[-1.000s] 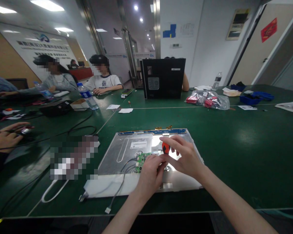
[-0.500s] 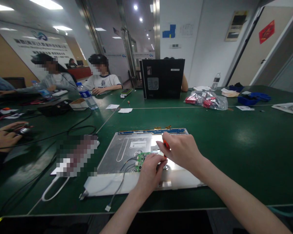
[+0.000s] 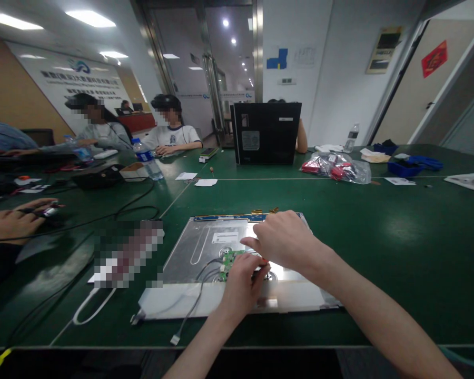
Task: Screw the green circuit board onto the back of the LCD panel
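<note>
The back of a flat display panel (image 3: pixel 181 260) lies on the green table, with a small green circuit board (image 3: pixel 228 258) on its metal plate. My right hand (image 3: pixel 286 239) is closed around a screwdriver (image 3: pixel 264 261); only a bit of its red-orange handle shows below the hand. My left hand (image 3: pixel 243 276) rests over the board, its fingertips pinched around the screwdriver's lower end. The tip is hidden behind the fingers. From the board, a grey cable (image 3: pixel 195 310) runs to a white plug at the table's near edge.
A black computer case (image 3: pixel 266 134) stands across the table, beside bagged red items (image 3: pixel 335 167). Left are a water bottle (image 3: pixel 147 159), black cables (image 3: pixel 132 210) and a co-worker's hand (image 3: pixel 13 223). Blue things (image 3: pixel 413 163) lie far right.
My right hand has rolled over the screwdriver, hiding most of its handle. My left hand stays at nearly the same place on the board. The view has tilted up slightly.
</note>
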`<state>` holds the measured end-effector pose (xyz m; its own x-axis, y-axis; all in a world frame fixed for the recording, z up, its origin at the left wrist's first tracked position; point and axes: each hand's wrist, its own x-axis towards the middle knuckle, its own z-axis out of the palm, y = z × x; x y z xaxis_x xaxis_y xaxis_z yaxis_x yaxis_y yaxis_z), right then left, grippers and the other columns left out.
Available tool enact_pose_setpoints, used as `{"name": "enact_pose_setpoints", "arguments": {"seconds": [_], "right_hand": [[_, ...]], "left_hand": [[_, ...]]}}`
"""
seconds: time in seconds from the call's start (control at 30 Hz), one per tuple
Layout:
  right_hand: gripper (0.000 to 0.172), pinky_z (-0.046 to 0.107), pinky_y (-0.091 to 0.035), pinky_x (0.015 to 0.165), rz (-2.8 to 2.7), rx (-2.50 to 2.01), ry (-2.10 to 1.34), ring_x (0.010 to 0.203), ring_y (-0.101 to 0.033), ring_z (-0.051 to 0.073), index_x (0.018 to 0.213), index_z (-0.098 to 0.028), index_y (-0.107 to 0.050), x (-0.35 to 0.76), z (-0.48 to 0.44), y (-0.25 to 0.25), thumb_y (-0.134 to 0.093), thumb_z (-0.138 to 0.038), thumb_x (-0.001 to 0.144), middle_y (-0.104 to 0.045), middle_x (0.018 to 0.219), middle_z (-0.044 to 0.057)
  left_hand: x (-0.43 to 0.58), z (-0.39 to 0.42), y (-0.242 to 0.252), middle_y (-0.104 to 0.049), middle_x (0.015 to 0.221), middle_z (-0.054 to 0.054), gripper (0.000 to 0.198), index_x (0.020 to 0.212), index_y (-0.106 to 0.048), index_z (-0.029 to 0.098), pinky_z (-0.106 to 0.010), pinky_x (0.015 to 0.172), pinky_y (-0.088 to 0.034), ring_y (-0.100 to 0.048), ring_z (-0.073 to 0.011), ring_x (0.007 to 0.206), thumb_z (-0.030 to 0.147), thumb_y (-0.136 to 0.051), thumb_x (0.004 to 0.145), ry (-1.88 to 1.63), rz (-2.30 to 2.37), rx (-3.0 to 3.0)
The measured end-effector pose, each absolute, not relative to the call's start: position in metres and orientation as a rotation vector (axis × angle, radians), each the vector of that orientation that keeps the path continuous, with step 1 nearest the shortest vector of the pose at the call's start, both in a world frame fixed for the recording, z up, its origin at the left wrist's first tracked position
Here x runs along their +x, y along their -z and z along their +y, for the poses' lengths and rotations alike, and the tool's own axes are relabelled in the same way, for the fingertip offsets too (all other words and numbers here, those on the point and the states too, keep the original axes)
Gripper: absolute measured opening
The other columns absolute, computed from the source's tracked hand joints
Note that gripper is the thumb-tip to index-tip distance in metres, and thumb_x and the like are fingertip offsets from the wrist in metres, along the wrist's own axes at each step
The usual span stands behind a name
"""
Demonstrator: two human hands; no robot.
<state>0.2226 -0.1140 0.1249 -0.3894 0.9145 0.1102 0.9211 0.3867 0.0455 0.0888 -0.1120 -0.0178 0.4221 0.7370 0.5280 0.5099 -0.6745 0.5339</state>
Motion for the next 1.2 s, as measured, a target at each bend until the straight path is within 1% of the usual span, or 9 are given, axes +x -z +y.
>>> {"name": "enact_pose_setpoints", "arguments": {"seconds": [0.1, 0.17, 0.37, 0.53, 0.63, 0.8, 0.87, 1.03, 1.2], "right_hand": [[0.023, 0.027, -0.035, 0.054, -2.671, -1.538, 0.075, 0.068, -0.063, 0.02, 0.093, -0.017, -0.065, 0.237, -0.116, -0.128, -0.05, -0.032, 0.084, -0.069, 0.077, 0.007], [0.026, 0.026, -0.034, 0.053, -2.7, -1.495, 0.025, 0.068, -0.063, 0.019, 0.1, -0.017, -0.061, 0.246, -0.116, -0.13, -0.055, -0.032, 0.08, -0.07, 0.081, 0.006], [0.043, 0.028, -0.036, 0.053, -2.578, -1.646, 0.173, 0.067, -0.064, 0.022, 0.079, -0.016, -0.063, 0.233, -0.114, -0.124, -0.041, -0.051, 0.09, -0.068, 0.07, 0.01], [0.021, 0.026, -0.028, 0.048, -2.662, -1.405, 0.152, 0.066, -0.063, 0.019, 0.097, -0.017, -0.058, 0.228, -0.116, -0.123, -0.052, -0.032, 0.085, -0.069, 0.077, 0.006], [0.026, 0.026, -0.025, 0.046, -2.716, -1.29, 0.09, 0.066, -0.062, 0.018, 0.099, -0.017, -0.055, 0.235, -0.119, -0.125, -0.058, -0.033, 0.079, -0.07, 0.084, 0.005], [0.042, 0.027, -0.03, 0.05, -2.629, -1.5, 0.17, 0.065, -0.063, 0.021, 0.084, -0.016, -0.062, 0.233, -0.12, -0.125, -0.046, -0.055, 0.086, -0.068, 0.071, 0.008], [0.046, 0.028, -0.032, 0.053, -2.608, -1.574, 0.171, 0.065, -0.063, 0.021, 0.078, -0.016, -0.064, 0.231, -0.119, -0.126, -0.039, -0.053, 0.091, -0.067, 0.068, 0.009], [0.018, 0.026, -0.028, 0.049, -2.667, -1.446, 0.156, 0.066, -0.063, 0.018, 0.091, -0.018, -0.062, 0.237, -0.121, -0.128, -0.052, -0.033, 0.086, -0.069, 0.078, 0.005], [0.027, 0.027, -0.028, 0.047, -2.689, -1.445, 0.124, 0.065, -0.062, 0.019, 0.092, -0.017, -0.061, 0.241, -0.121, -0.128, -0.056, -0.042, 0.083, -0.069, 0.079, 0.006]], "left_hand": [[0.089, -0.114, 0.016, -0.066, 0.08, -0.004, 0.01, 0.08, -0.061, 0.02, -0.032, 0.072, -0.043, -0.058, -0.0209, 0.08, 0.023, -0.053, 0.085, -1.099, 1.07, 2.381], [0.089, -0.114, 0.014, -0.066, 0.078, -0.003, 0.01, 0.08, -0.06, 0.02, -0.033, 0.072, -0.043, -0.058, -0.0202, 0.078, 0.023, -0.052, 0.086, -1.095, 1.044, 2.395], [0.09, -0.114, 0.016, -0.067, 0.082, -0.004, 0.007, 0.081, -0.06, 0.02, -0.034, 0.072, -0.044, -0.06, -0.0212, 0.08, 0.018, -0.053, 0.083, -1.123, 1.049, 2.409], [0.088, -0.113, 0.018, -0.067, 0.084, -0.004, 0.01, 0.084, -0.062, 0.02, -0.033, 0.071, -0.046, -0.06, -0.0213, 0.082, 0.015, -0.054, 0.08, -1.179, 1.046, 2.417], [0.088, -0.113, 0.019, -0.067, 0.082, -0.004, 0.011, 0.085, -0.062, 0.02, -0.032, 0.068, -0.046, -0.06, -0.0211, 0.079, 0.017, -0.053, 0.08, -1.2, 1.007, 2.453], [0.088, -0.114, 0.018, -0.067, 0.082, -0.006, 0.015, 0.086, -0.063, 0.019, -0.033, 0.071, -0.046, -0.06, -0.0214, 0.081, 0.019, -0.048, 0.086, -1.218, 0.996, 2.461], [0.088, -0.114, 0.016, -0.068, 0.081, -0.006, 0.016, 0.086, -0.064, 0.019, -0.033, 0.072, -0.046, -0.06, -0.0215, 0.082, 0.02, -0.048, 0.087, -1.171, 0.991, 2.47], [0.088, -0.115, 0.014, -0.069, 0.08, -0.005, 0.017, 0.082, -0.064, 0.02, -0.034, 0.071, -0.045, -0.061, -0.0212, 0.078, 0.024, -0.049, 0.087, -1.134, 1.026, 2.473], [0.088, -0.116, 0.013, -0.069, 0.081, -0.005, 0.018, 0.082, -0.064, 0.02, -0.035, 0.072, -0.045, -0.062, -0.0215, 0.08, 0.024, -0.047, 0.088, -1.151, 1.021, 2.449]]}}
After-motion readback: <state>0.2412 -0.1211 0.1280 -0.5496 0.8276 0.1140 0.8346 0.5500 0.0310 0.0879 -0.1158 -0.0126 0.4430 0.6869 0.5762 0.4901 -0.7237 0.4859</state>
